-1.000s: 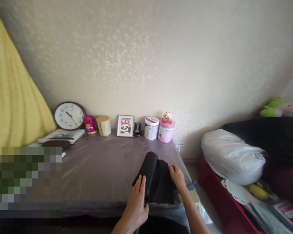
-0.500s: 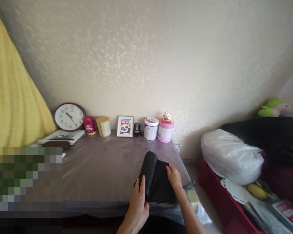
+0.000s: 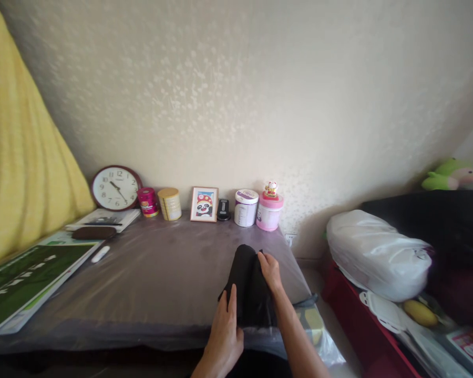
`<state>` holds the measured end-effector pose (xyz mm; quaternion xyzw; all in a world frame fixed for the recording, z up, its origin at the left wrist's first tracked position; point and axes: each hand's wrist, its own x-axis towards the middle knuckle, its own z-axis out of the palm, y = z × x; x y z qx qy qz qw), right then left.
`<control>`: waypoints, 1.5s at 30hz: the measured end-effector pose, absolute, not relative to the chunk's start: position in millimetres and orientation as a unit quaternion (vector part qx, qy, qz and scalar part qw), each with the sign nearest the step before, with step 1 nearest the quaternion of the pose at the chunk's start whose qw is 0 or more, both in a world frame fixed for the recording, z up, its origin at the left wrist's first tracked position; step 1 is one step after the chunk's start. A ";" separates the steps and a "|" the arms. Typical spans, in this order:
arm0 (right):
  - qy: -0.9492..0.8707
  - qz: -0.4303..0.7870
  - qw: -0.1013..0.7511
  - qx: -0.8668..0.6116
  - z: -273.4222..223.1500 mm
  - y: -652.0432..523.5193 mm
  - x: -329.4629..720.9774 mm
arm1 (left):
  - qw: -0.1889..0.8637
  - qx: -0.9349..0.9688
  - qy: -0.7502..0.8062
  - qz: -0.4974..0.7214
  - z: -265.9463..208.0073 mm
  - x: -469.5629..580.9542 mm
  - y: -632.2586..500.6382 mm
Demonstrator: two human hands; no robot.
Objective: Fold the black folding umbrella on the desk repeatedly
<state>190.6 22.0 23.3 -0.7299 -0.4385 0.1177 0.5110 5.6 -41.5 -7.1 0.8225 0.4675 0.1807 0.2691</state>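
A black cloth [image 3: 247, 294] lies partly rolled or folded near the front right edge of the table, with a thick rounded fold on its left. My left hand [image 3: 225, 328] grips the near left part of this fold, two fingers stretched along its side and the thumb at the near end. At the far right corner, my right hand [image 3: 270, 270] pinches the cloth's edge and holds it raised beside the fold. The cloth hides the fingertips in part.
Along the wall stand a clock [image 3: 116, 188], a pink can [image 3: 147, 202], a yellow can [image 3: 169, 204], a picture frame [image 3: 204, 205] and two tubs [image 3: 246, 208]. A green book [image 3: 31, 278] lies left on the table [image 3: 153, 283]. Beyond a floor gap, a white bag [image 3: 378, 252] sits right.
My right hand has moved left and slightly away from me, bringing the cloth's right edge up against the fold. My left hand stays at the fold. The view has shifted slightly.
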 end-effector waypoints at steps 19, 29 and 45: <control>-0.494 0.163 0.369 -0.771 26.6 45.4 138.1 | 0.254 0.833 0.457 0.180 -8.4 1.6 -36.2; -0.607 0.097 0.310 -0.725 24.1 30.3 126.5 | 0.197 0.836 0.454 0.237 -35.9 -5.8 -33.3; -0.667 0.046 0.286 -0.686 18.1 22.0 128.4 | -0.004 0.861 0.422 0.285 -30.1 0.4 -38.8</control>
